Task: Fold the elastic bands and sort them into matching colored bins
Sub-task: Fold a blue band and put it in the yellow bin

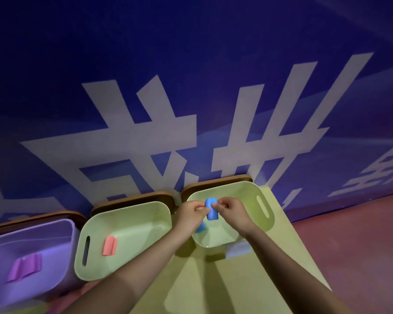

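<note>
Blue elastic band (211,211), folded into a short flat strip, is held up above the right-hand pale green plastic bin (264,208). It is pinched at its left edge by the curled fingers of the left hand (191,211) and at its right edge by the curled fingers of the right hand (230,208). A second blue folded band (200,227) is seen lower down inside the same bin, partly hidden behind the left wrist. In the middle pale green plastic bin (86,245), a pink folded band (109,245) lies flat on the floor near the slotted handle. In the lilac plastic bin (64,225) at the far left, a purple folded band (24,266) is laid on the bottom. All three bins are set side by side on a yellow-green tabletop (281,257), against a dark blue wall (191,53) printed with large white characters.
</note>
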Motion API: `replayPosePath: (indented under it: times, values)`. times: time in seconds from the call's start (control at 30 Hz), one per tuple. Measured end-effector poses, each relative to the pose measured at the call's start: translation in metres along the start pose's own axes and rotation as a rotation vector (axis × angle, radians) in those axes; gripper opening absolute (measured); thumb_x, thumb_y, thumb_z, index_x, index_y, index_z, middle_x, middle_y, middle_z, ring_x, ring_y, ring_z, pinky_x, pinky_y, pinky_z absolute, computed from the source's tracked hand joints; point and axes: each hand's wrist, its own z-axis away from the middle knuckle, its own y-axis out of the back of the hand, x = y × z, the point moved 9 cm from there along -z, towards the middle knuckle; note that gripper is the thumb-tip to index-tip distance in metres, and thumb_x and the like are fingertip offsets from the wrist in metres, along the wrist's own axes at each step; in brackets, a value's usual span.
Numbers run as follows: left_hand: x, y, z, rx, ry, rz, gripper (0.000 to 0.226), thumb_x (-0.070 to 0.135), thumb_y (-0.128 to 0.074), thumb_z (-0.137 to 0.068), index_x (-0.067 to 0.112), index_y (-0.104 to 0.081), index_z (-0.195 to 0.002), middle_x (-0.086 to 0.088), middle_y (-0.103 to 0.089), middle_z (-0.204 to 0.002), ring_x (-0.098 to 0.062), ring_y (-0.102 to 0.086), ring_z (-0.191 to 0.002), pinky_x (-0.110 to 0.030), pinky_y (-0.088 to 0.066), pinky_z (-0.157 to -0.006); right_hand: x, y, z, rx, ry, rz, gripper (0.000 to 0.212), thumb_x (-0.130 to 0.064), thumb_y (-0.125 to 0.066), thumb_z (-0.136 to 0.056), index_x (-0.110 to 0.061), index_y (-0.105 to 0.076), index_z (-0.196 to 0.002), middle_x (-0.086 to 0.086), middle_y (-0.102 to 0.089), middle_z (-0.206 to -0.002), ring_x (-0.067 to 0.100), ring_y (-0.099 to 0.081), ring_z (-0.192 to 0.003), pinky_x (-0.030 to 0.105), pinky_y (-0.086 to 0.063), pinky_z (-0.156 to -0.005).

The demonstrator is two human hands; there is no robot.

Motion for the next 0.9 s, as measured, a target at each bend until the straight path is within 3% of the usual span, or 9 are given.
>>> replayPosePath:
  times: [0.07, 0.17, 0.3, 0.43, 0.5, 0.57, 0.67, 0.77, 0.9]
  values:
    - [-0.004, 0.012, -0.005, 0.093, -0.053, -0.100, 0.018, 0.023, -0.062, -0.089, 0.020, -0.069, -0.105, 0.003, -0.063, -0.098, -0.012, -0.061, -0.086, -0.023, -0.046, -0.076, 0.020, -0.005, -0.018, -0.063, -0.053, 0.122, 0.039, -0.019, -0.064, -0.088, -0.016, -0.041, -0.056, -0.002, -0.034, -0.056, 0.010, -0.029, -0.053, 0.024, -0.025, -0.050]
    - [-0.011, 0.031, -0.006, 0.244, -0.106, -0.216, 0.020, 0.023, -0.062, -0.090, 0.024, -0.063, -0.109, 0.004, -0.051, -0.100, -0.011, -0.055, -0.087, -0.021, -0.045, -0.072, 0.053, -0.015, -0.040, -0.145, -0.168, 0.310, 0.045, -0.022, -0.065, -0.086, -0.015, -0.037, -0.051, 0.001, -0.029, -0.056, 0.014, -0.026, -0.055, 0.030, -0.023, -0.053]
    - [-0.023, 0.036, -0.010, 0.225, -0.088, -0.227, 0.023, 0.019, -0.062, -0.090, 0.022, -0.057, -0.112, 0.003, -0.054, -0.103, -0.010, -0.059, -0.082, -0.024, -0.051, -0.073, 0.078, -0.034, -0.053, -0.210, -0.288, 0.446, 0.046, -0.026, -0.065, -0.086, -0.014, -0.042, -0.048, 0.001, -0.038, -0.053, 0.016, -0.037, -0.053, 0.027, -0.033, -0.056]
    - [-0.025, 0.037, -0.015, 0.183, -0.089, -0.204, 0.025, 0.018, -0.064, -0.089, 0.019, -0.058, -0.113, 0.004, -0.056, -0.100, -0.007, -0.058, -0.080, -0.012, -0.044, -0.067, 0.072, -0.047, -0.067, -0.231, -0.242, 0.481, 0.019, -0.027, -0.070, -0.083, -0.009, -0.072, -0.087, 0.006, -0.068, -0.090, 0.023, -0.064, -0.091, 0.028, -0.048, -0.080]
    - [-0.026, 0.038, -0.016, 0.180, -0.093, -0.202, 0.025, 0.019, -0.065, -0.089, 0.019, -0.059, -0.113, 0.004, -0.057, -0.098, -0.005, -0.057, -0.076, -0.007, -0.040, -0.062, 0.069, -0.053, -0.070, -0.258, -0.227, 0.533, 0.017, -0.026, -0.070, -0.083, -0.014, -0.066, -0.072, 0.005, -0.064, -0.083, 0.023, -0.064, -0.088, 0.025, -0.045, -0.071]
    - [-0.027, 0.037, -0.016, 0.180, -0.106, -0.197, 0.025, 0.020, -0.065, -0.089, 0.019, -0.059, -0.113, 0.003, -0.058, -0.098, -0.003, -0.055, -0.073, -0.006, -0.039, -0.061, 0.072, -0.059, -0.072, -0.264, -0.249, 0.561, 0.032, -0.027, -0.069, -0.082, -0.019, -0.053, -0.055, 0.004, -0.060, -0.072, 0.020, -0.060, -0.075, 0.024, -0.041, -0.065]
    - [-0.029, 0.037, -0.016, 0.176, -0.104, -0.190, 0.025, 0.020, -0.065, -0.090, 0.020, -0.058, -0.114, 0.006, -0.056, -0.097, -0.002, -0.056, -0.075, -0.006, -0.040, -0.060, 0.078, -0.065, -0.073, -0.250, -0.285, 0.539, 0.034, -0.031, -0.069, -0.082, -0.021, -0.052, -0.054, 0.003, -0.060, -0.072, 0.018, -0.056, -0.070, 0.023, -0.042, -0.065]
    - [-0.029, 0.037, -0.017, 0.172, -0.101, -0.189, 0.026, 0.021, -0.065, -0.089, 0.020, -0.058, -0.114, 0.007, -0.056, -0.096, -0.003, -0.056, -0.077, -0.007, -0.042, -0.062, 0.079, -0.067, -0.074, -0.230, -0.281, 0.551, 0.022, -0.034, -0.067, -0.083, -0.016, -0.065, -0.070, 0.002, -0.062, -0.077, 0.017, -0.055, -0.072, 0.023, -0.040, -0.065]
    - [-0.028, 0.036, -0.018, 0.158, -0.098, -0.192, 0.026, 0.022, -0.065, -0.090, 0.020, -0.057, -0.115, 0.008, -0.055, -0.094, -0.004, -0.057, -0.077, -0.007, -0.043, -0.062, 0.082, -0.064, -0.071, -0.167, -0.298, 0.589, 0.030, -0.037, -0.068, -0.083, -0.009, -0.071, -0.093, 0.005, -0.068, -0.088, 0.017, -0.056, -0.076, 0.024, -0.042, -0.068]
